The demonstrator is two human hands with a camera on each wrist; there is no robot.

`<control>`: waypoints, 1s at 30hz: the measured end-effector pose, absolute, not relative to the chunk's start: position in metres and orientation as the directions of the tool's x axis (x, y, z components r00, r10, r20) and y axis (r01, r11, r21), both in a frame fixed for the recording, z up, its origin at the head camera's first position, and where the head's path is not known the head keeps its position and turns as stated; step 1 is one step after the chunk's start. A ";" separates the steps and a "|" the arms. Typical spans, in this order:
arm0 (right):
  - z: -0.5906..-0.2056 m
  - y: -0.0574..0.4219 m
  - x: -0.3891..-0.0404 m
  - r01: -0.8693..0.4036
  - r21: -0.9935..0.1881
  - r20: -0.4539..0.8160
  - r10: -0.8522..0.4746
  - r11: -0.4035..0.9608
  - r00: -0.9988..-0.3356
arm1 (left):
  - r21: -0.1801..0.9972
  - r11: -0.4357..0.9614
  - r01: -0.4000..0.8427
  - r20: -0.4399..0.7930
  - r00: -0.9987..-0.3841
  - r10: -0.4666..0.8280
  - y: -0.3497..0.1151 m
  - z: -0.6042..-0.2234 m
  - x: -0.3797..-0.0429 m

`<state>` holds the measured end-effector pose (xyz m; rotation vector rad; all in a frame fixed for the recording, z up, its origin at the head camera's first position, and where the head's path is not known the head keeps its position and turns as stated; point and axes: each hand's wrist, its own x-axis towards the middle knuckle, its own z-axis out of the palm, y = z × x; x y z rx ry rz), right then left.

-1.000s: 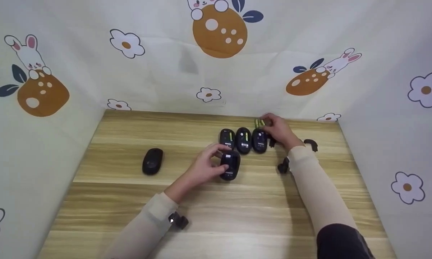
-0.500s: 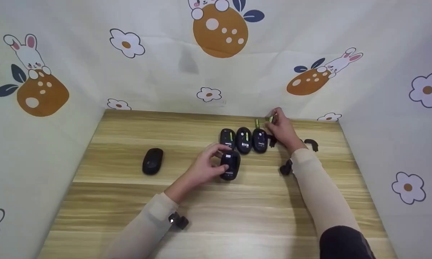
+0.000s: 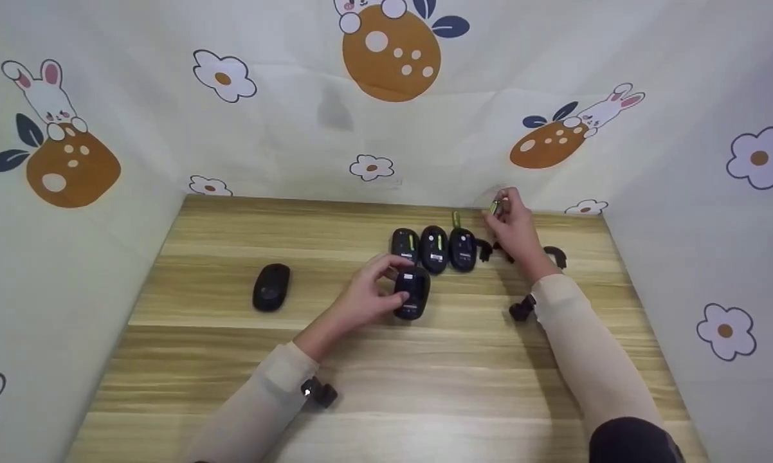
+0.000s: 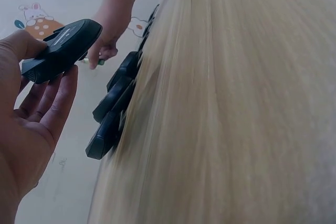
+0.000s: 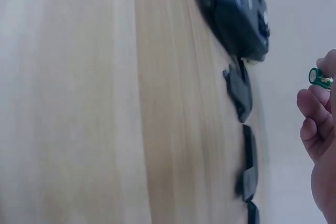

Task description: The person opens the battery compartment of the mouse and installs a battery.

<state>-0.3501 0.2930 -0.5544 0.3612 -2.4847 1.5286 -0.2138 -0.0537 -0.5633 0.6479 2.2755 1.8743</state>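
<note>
My left hand (image 3: 367, 289) grips a black computer mouse (image 3: 413, 294) between thumb and fingers, underside up, raised off the table; the left wrist view shows the same mouse (image 4: 63, 48) held in the air. My right hand (image 3: 514, 225) pinches a green battery (image 3: 494, 207) near the back edge, its end visible in the right wrist view as a small green battery (image 5: 319, 78). Between the hands, three black mice lie bottom up in a row: the left mouse (image 3: 404, 247), the middle mouse (image 3: 433, 249) and the right mouse (image 3: 462, 251). Green batteries show in the left and middle ones.
Another green battery (image 3: 456, 219) lies behind the right mouse. Curved black covers, one a battery cover (image 3: 555, 256), lie right of the row, partly behind my right hand. A separate black mouse (image 3: 271, 287) sits at the left. A patterned cloth (image 3: 283, 148) rises behind the wooden table (image 3: 386, 399).
My right hand has lifted one green battery from behind the row and moved right with it; the other battery stays there. My left hand and its mouse have hardly moved.
</note>
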 end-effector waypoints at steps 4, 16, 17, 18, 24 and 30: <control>-0.538 0.285 -0.335 -0.357 -0.837 0.334 -0.128 0.415 -0.934 | 0.957 0.142 0.254 0.179 -0.899 0.400 -0.053 -0.562 -0.213; -0.515 0.264 -0.303 -0.417 -0.829 0.370 -0.193 0.372 -0.909 | 0.948 0.136 0.289 0.213 -0.889 0.405 -0.052 -0.561 -0.212; -0.512 0.262 -0.300 -0.425 -0.826 0.378 -0.195 0.370 -0.905 | 0.948 0.133 0.288 0.213 -0.889 0.406 -0.052 -0.561 -0.212; -0.510 0.259 -0.298 -0.435 -0.820 0.387 -0.200 0.372 -0.900 | 0.949 0.133 0.287 0.212 -0.889 0.407 -0.052 -0.562 -0.212; -0.517 0.253 -0.294 -0.466 -0.802 0.411 -0.222 0.373 -0.884 | 0.952 0.128 0.278 0.206 -0.892 0.403 -0.052 -0.563 -0.212; -0.523 0.251 -0.283 -0.507 -0.787 0.433 -0.273 0.350 -0.859 | 0.955 0.123 0.269 0.200 -0.893 0.403 -0.051 -0.564 -0.214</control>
